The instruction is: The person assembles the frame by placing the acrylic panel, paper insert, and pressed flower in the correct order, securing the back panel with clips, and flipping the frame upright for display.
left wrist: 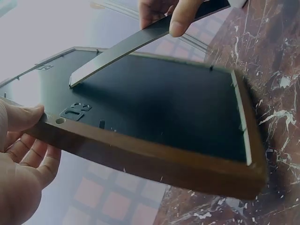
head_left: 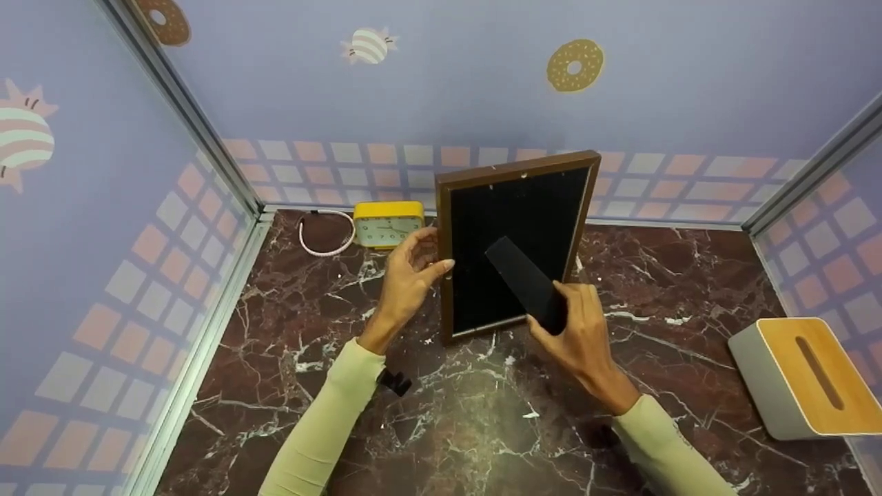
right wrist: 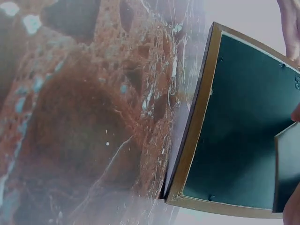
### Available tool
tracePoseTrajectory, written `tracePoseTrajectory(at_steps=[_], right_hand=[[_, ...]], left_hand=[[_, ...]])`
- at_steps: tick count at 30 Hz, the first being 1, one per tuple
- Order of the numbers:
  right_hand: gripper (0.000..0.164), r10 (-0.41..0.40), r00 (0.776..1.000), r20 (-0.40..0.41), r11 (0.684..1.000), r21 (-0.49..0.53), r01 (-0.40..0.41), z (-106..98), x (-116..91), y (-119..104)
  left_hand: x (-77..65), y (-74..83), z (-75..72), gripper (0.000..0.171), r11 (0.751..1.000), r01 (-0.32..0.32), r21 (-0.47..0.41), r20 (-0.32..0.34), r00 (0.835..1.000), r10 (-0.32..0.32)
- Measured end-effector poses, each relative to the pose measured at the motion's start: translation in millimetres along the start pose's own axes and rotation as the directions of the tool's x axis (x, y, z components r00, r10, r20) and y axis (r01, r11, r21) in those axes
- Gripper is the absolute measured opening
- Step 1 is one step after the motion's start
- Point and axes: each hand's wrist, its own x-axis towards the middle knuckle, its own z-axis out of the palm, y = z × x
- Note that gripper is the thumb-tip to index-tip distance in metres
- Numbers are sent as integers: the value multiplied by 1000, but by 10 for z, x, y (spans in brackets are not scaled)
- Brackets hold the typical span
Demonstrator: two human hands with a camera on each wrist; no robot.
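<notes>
A brown picture frame (head_left: pixel 446 220) stands tilted near the back wall with its black backing panel (head_left: pixel 479 262) towards me. My left hand (head_left: pixel 408 282) grips the frame's left side, thumb on the edge and fingers behind. In the left wrist view a small metal hanger (left wrist: pixel 76 111) sits on the panel close to that thumb. My right hand (head_left: pixel 582 337) pinches the free end of the black easel leg (head_left: pixel 524 279), which is swung out from the panel. The frame's front is hidden, and I cannot tell whether its lower edge touches the table.
A yellow alarm clock (head_left: pixel 389 226) stands left of the frame by the back wall, with a white loop of cord (head_left: pixel 324 253) beside it. At the right edge of the marble-patterned table (head_left: pixel 289 413) is a tissue box (head_left: pixel 778 379) with a wooden lid. Patterned walls enclose the table.
</notes>
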Motion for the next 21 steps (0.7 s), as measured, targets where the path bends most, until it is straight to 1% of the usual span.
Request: tracePoseTrajectory(at_steps=[2, 4, 7, 9, 10, 12, 14, 16, 21], right_hand=[[62, 6, 1000, -12, 1000, -5, -6, 11, 4, 0], [61, 14, 1000, -19, 1000, -14, -15, 25, 1, -2], [60, 31, 999, -22, 999, -38, -31, 43, -16, -9], [59, 44, 999, -23, 998, -51, -46, 58, -36, -10], [59, 51, 998, -21, 997, -59, -52, 63, -49, -10], [57, 63, 998, -16, 995, -75, -64, 71, -74, -8], [56, 74, 997, -17, 993, -86, -75, 77, -101, -6], [55, 82, 996, -18, 991, -101, -84, 78, -133, -8], [55, 103, 994, -22, 987, -125, -105, 79, -220, -26]], left_hand=[[-17, 27, 23, 53, 999, -44, 20, 7, 999, 44], [-31, 44, 46, 50, 994, -104, 37, 21, 994, 103], [-50, 47, 75, 47, 975, -208, 73, 49, 978, 205], [-62, 39, 90, 46, 955, -279, 106, 69, 960, 272], [-69, 34, 96, 46, 940, -314, 135, 76, 949, 306], [-87, 25, 107, 45, 906, -379, 190, 92, 925, 368], [-107, 20, 119, 44, 872, -431, 231, 115, 902, 416], [-130, 17, 134, 43, 843, -472, 257, 143, 882, 450], [-188, 10, 188, 43, 802, -538, 260, 219, 841, 494]])
